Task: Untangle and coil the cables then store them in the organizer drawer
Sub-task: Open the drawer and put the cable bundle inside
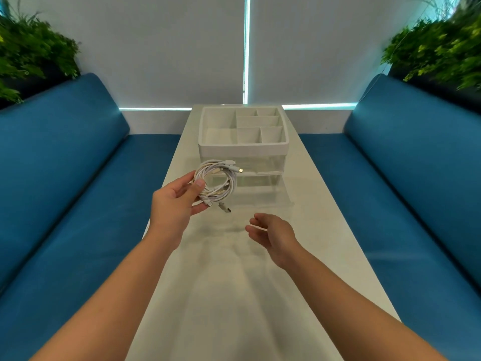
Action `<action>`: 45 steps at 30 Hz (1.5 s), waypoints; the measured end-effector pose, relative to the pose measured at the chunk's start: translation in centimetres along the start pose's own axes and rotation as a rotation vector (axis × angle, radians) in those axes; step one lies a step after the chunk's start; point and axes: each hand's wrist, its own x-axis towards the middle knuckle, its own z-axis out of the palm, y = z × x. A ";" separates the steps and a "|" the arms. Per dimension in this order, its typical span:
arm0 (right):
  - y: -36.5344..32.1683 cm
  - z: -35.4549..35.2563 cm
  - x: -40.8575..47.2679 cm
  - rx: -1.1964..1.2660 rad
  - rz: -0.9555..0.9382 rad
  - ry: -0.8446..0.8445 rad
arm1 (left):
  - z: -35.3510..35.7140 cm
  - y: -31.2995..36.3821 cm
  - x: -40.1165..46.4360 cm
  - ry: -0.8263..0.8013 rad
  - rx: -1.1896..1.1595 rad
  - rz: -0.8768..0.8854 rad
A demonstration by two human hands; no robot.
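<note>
No writing, label, brand, number or sign can be read anywhere in this view (the cable plugs are too small to show any marking).
</note>
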 end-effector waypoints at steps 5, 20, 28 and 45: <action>-2.5 -2.0 -1.3 -0.238 -0.322 0.082 | 3.0 1.0 2.4 -0.071 -0.014 -0.008; -1.0 -4.5 1.8 -0.747 -0.624 0.246 | 6.8 -5.9 9.6 -0.222 0.280 -0.358; -0.1 -4.8 3.3 -0.722 -0.654 0.278 | 6.8 -7.8 11.7 -0.271 0.601 -0.329; 0.0 -4.8 4.4 -0.663 -0.663 0.293 | 7.5 -7.4 10.9 -0.736 1.190 0.258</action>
